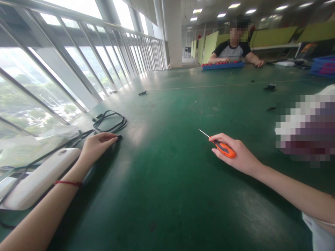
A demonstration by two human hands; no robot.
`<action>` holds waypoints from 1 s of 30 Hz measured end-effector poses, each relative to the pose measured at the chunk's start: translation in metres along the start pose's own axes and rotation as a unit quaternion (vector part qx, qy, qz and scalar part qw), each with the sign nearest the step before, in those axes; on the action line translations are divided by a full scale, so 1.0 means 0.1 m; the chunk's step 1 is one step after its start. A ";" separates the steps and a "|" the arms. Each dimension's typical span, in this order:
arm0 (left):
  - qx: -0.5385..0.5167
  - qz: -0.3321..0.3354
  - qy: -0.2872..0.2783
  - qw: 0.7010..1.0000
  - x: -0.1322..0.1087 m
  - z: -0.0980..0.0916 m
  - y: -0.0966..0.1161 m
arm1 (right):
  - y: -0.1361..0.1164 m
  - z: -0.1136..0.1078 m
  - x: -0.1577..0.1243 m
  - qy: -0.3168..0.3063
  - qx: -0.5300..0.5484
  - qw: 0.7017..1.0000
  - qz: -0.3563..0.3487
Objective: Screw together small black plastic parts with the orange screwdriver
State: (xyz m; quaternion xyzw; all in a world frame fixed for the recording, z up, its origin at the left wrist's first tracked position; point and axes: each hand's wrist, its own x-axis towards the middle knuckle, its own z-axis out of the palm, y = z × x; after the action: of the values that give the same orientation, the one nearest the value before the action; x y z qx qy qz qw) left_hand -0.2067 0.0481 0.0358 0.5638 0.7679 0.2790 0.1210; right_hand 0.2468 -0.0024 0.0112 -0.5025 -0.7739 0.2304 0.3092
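My right hand (239, 155) holds an orange and dark grey screwdriver (224, 149) above the green tabletop (167, 167). The screwdriver's thin metal shaft points up and to the left, away from me. Over at the left, my left hand (98, 146) has its thumb and fingers pinched together on a small black piece (119, 137) at the table surface. What that piece is, I cannot make out. Just beyond this hand lies a loosely coiled black cable (111, 118). A white rounded case (43, 177) rests beside my left forearm.
A metal railing (86, 38) and windows run along the left. Small dark pieces (270, 87) lie on the far right of the table. Across it a person (232, 50) sits behind a blue tray (222, 66) with red parts. A blue basket (323, 66) stands at far right.
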 end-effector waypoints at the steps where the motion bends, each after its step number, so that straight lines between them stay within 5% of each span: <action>1: 0.017 0.011 0.011 1.000 -0.01 0.02 0.01 | 0.00 0.00 0.00 0.001 -0.001 1.000 0.000; 4: 0.012 0.062 0.023 0.998 -0.09 0.11 0.15 | 0.00 0.00 0.00 0.000 -0.002 1.000 -0.002; 8: -0.031 0.144 -0.043 0.988 -0.24 0.39 0.61 | -0.01 -0.01 -0.01 0.010 0.008 1.000 -0.013; 13: -0.100 0.282 -0.139 0.944 -0.41 0.90 1.28 | -0.04 -0.04 -0.02 0.038 0.023 0.998 -0.036; 17: -0.117 0.362 -0.163 0.910 -0.50 1.24 1.62 | -0.05 -0.05 -0.04 0.086 0.026 0.995 -0.053; 23: -0.135 0.387 -0.132 0.902 -0.57 1.42 1.73 | -0.09 -0.06 -0.08 0.160 0.039 0.985 -0.058; 30: -0.157 0.381 -0.129 0.902 -0.56 1.43 1.70 | -0.11 -0.05 -0.08 0.171 0.059 0.980 -0.085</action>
State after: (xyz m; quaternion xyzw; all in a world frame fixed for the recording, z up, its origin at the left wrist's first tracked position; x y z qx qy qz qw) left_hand 0.0199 0.0734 0.0081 0.8180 0.4188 0.3452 0.1907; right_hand 0.2457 -0.0142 0.0205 -0.4476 -0.7346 0.1586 0.4847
